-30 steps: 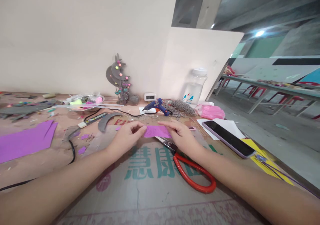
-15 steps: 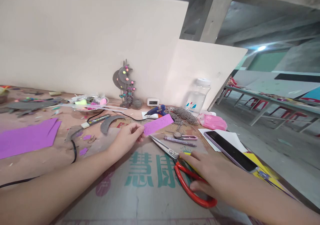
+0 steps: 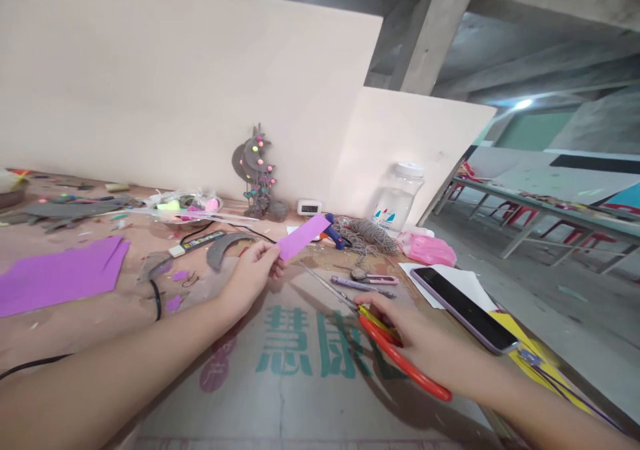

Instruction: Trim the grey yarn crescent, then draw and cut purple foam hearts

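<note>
Between the thumb and fingers of my left hand (image 3: 255,273) is a purple paper strip (image 3: 303,237), its free end tilted up to the right. My right hand (image 3: 400,323) is closed on a pair of scissors (image 3: 407,367) with red handles. Their blades point up and left, toward the space just below the strip, and do not touch it. Something yellow shows at the scissors' pivot, beside my fingers. A larger purple sheet (image 3: 60,273) lies on the table at the left, with small purple scraps (image 3: 174,303) near my left forearm.
A glue gun (image 3: 334,233), grey yarn (image 3: 367,235), a water bottle (image 3: 399,200) and a small digital clock (image 3: 309,207) stand or lie behind my hands. A phone (image 3: 465,309) rests at the right. A pen (image 3: 363,286) lies past the blades. A decorated grey moon (image 3: 254,163) leans at the wall.
The scissors have turned edgewise in my right hand, and their handles now look narrower. The strip has tilted more steeply upward and shifted slightly left. The camera view has shifted a little.
</note>
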`<act>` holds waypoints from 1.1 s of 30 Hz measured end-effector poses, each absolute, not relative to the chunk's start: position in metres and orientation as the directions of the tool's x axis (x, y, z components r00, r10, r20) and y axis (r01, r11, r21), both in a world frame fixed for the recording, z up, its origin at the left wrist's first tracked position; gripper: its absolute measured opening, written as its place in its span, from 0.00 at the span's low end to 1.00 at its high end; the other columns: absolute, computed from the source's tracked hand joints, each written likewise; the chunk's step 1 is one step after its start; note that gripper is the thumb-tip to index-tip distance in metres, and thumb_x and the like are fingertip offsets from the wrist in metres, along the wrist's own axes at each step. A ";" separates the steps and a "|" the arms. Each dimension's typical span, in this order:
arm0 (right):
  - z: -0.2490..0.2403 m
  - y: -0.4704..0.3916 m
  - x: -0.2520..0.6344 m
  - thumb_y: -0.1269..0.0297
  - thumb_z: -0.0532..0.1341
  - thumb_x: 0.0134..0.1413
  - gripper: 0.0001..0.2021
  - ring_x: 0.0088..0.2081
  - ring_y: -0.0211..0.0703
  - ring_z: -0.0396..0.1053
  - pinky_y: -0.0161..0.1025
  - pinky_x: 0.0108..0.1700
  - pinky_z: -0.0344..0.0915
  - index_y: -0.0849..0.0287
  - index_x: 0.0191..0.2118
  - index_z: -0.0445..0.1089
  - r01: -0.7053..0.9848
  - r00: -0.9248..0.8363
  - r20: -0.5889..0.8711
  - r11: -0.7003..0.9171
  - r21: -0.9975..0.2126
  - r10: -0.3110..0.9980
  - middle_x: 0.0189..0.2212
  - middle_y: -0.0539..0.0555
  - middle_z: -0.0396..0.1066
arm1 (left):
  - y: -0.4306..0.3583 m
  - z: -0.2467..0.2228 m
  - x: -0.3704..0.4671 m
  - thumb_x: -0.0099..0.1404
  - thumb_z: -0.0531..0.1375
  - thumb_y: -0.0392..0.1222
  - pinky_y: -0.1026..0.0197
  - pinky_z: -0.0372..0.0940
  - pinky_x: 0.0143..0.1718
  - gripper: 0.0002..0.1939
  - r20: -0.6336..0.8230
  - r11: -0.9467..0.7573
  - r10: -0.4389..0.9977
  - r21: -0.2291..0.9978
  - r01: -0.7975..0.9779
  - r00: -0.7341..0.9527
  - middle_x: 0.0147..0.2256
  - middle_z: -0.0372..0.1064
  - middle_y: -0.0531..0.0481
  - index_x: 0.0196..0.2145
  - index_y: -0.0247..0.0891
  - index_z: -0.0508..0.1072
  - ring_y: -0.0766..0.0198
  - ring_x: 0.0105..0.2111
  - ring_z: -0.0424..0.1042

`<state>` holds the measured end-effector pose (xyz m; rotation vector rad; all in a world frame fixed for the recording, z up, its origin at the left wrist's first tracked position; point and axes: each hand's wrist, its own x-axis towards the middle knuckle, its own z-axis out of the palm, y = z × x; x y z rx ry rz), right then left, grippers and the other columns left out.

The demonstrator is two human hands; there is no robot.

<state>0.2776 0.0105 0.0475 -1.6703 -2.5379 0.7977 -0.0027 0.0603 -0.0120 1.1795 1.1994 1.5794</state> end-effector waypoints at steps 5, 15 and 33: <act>0.056 0.010 0.276 0.47 0.58 0.63 0.27 0.35 0.45 0.71 0.40 0.40 0.68 0.53 0.62 0.56 0.820 -0.450 -0.300 0.256 -0.512 0.841 0.41 0.54 0.73 | 0.059 -0.010 -0.004 0.52 0.67 0.64 0.64 0.64 0.24 0.25 0.222 -0.249 0.950 0.963 -0.105 -0.221 0.21 0.71 0.54 0.26 0.38 0.69 0.68 0.20 0.68; 0.046 0.010 0.281 0.39 0.56 0.64 0.26 0.30 0.38 0.60 0.36 0.33 0.59 0.50 0.57 0.55 0.655 -0.599 -0.202 0.329 -0.681 0.775 0.33 0.49 0.64 | 0.052 -0.007 0.003 0.52 0.68 0.64 0.64 0.63 0.23 0.25 0.214 -0.220 0.975 0.968 -0.119 -0.054 0.19 0.70 0.54 0.23 0.39 0.67 0.68 0.19 0.67; 0.045 0.019 0.284 0.22 0.49 0.55 0.39 0.23 0.32 0.46 0.29 0.21 0.50 0.54 0.55 0.53 0.599 -0.603 -0.263 0.209 -0.773 0.753 0.28 0.43 0.50 | 0.045 -0.007 0.006 0.56 0.65 0.67 0.64 0.62 0.25 0.27 0.240 -0.237 0.970 0.970 -0.054 0.049 0.21 0.70 0.53 0.23 0.39 0.67 0.69 0.20 0.66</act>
